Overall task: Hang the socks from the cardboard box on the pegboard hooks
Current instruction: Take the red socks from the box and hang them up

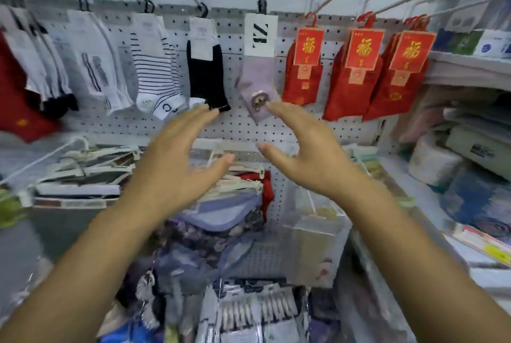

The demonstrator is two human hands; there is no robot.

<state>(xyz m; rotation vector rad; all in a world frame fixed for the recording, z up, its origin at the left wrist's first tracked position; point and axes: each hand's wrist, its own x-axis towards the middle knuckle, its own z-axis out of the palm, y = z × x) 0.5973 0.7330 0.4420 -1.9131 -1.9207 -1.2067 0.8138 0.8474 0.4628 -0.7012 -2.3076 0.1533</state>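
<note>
**Spotter:** Hands first. What have you got?

**Me:** Nothing in either! My left hand [177,157] and right hand [304,152] are both up at centre frame, set apart, fingers spread, palms turned toward each other. Nothing gripped, nothing pinched.

**Spotter:** And the sock?

**Me:** The lilac sock [258,85] hangs just above my right fingertips [269,105], off the hook [261,5] at top centre. My forefinger is right at its toe, though I can't tell if it's touching. My left fingertips sit just under the toe of the black sock [206,74] next door.

**Spotter:** How's the row looking?

**Me:** Full across the pegboard [237,127]: striped socks [157,77] to the left, red socks [356,74] with gold-lettered cards to the right. I'd call this one hung and let go.

**Spotter:** What's left?

**Me:** Hard to say. The cardboard box isn't in the frame, so I can't count what's in it. My guess is that I go to it next for another pair.
</note>
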